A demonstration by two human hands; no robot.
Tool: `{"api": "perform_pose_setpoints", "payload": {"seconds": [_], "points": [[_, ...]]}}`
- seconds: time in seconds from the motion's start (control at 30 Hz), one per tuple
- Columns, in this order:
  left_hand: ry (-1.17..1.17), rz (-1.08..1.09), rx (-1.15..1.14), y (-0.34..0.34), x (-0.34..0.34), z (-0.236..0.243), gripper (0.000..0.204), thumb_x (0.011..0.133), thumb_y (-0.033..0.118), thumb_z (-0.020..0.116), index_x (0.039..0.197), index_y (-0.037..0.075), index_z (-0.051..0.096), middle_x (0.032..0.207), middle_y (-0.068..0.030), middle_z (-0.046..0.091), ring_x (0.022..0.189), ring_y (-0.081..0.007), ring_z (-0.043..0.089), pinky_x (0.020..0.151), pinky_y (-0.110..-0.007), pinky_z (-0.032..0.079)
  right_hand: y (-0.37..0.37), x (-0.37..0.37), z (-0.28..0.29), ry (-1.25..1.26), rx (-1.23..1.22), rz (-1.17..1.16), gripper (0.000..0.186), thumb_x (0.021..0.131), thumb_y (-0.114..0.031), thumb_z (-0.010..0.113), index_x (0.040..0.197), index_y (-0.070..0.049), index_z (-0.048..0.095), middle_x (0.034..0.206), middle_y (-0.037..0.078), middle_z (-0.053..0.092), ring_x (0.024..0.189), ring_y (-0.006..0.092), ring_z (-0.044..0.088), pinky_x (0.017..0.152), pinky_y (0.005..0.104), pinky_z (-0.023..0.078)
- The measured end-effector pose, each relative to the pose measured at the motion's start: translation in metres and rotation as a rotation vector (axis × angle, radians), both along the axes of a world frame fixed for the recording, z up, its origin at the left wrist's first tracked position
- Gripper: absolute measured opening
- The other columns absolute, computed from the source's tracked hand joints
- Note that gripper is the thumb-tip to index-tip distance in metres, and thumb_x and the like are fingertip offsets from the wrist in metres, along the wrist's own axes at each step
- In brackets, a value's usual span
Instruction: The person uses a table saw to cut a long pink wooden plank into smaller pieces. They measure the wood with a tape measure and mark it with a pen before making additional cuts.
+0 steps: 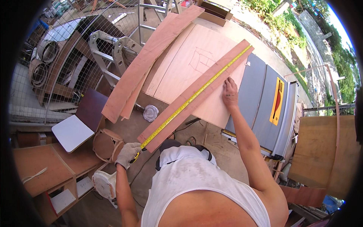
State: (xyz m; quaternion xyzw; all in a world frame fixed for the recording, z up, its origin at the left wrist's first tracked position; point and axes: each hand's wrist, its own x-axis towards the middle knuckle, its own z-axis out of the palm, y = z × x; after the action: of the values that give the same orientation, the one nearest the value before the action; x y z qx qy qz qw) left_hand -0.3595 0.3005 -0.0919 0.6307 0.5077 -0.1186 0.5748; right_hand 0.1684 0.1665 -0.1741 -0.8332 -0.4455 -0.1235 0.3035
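Note:
My left hand (128,154), in a grey work glove, is closed around a tape measure (135,156) whose yellow and black case shows beside the fingers. Its yellow blade (193,97) runs lengthwise along a long reddish-brown wooden plank (177,113), out to the far right end. The plank lies slantwise over a pale plywood sheet (170,77) with a pencil sketch on it. My bare right hand (230,93) rests on the plywood at the plank's right side, fingers bent together; whatever they may hold is hidden.
A grey table saw (247,94) stands to the right, its red blade (278,103) showing in a yellow insert. Curved wooden strips (151,62) lie at the left of the sheet, by a folding ladder (107,56). A wooden cabinet (43,162) and a white machine (104,183) stand low left.

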Motion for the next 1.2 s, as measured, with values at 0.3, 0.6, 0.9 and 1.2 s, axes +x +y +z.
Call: {"api": "perform_pose_setpoints", "payload": {"seconds": [0.3, 0.6, 0.9, 1.2], "points": [[0.056, -0.071, 0.038, 0.001, 0.006, 0.003, 0.019, 0.081, 0.016, 0.058, 0.085, 0.001, 0.069, 0.069, -0.0016, 0.063, 0.062, -0.0098, 0.055, 0.058, -0.025, 0.042, 0.006, -0.026, 0.112, 1.371, 0.386, 0.466, 0.023, 0.094, -0.013, 0.053, 0.11, -0.001, 0.064, 0.105, 0.013, 0.063, 0.101, 0.0239, 0.059, 0.087, 0.0384, 0.048], [0.036, -0.057, 0.035, -0.004, 0.003, 0.007, 0.02, 0.076, 0.014, 0.059, 0.085, 0.0, 0.069, 0.068, -0.004, 0.063, 0.062, -0.0113, 0.055, 0.058, -0.027, 0.042, -0.025, -0.233, 0.369, 1.601, 0.731, 1.736, 0.016, 0.087, -0.009, 0.053, 0.1, -0.001, 0.057, 0.095, 0.019, 0.053, 0.085, 0.027, 0.052, 0.082, 0.0382, 0.041], [0.052, -0.034, 0.028, -0.006, 0.0, -0.001, 0.016, 0.079, 0.012, 0.059, 0.082, 0.0, 0.069, 0.067, -0.0024, 0.063, 0.061, -0.0097, 0.054, 0.057, -0.024, 0.042, -0.042, -0.261, 0.397, 2.333, 1.093, 1.378, 0.025, 0.072, 0.0, 0.044, 0.081, 0.005, 0.067, 0.072, 0.021, 0.05, 0.064, 0.0226, 0.047, 0.068, 0.0313, 0.043], [0.039, 0.006, 0.02, -0.001, 0.002, -0.009, 0.019, 0.079, 0.013, 0.059, 0.086, -0.001, 0.069, 0.067, -0.0036, 0.063, 0.059, -0.0105, 0.054, 0.056, -0.027, 0.041, -0.045, -0.266, 0.415, 2.22, 1.098, 1.146, 0.028, 0.086, -0.013, 0.047, 0.074, 0.005, 0.065, 0.07, 0.022, 0.049, 0.058, 0.0205, 0.046, 0.072, 0.0295, 0.046]]}}
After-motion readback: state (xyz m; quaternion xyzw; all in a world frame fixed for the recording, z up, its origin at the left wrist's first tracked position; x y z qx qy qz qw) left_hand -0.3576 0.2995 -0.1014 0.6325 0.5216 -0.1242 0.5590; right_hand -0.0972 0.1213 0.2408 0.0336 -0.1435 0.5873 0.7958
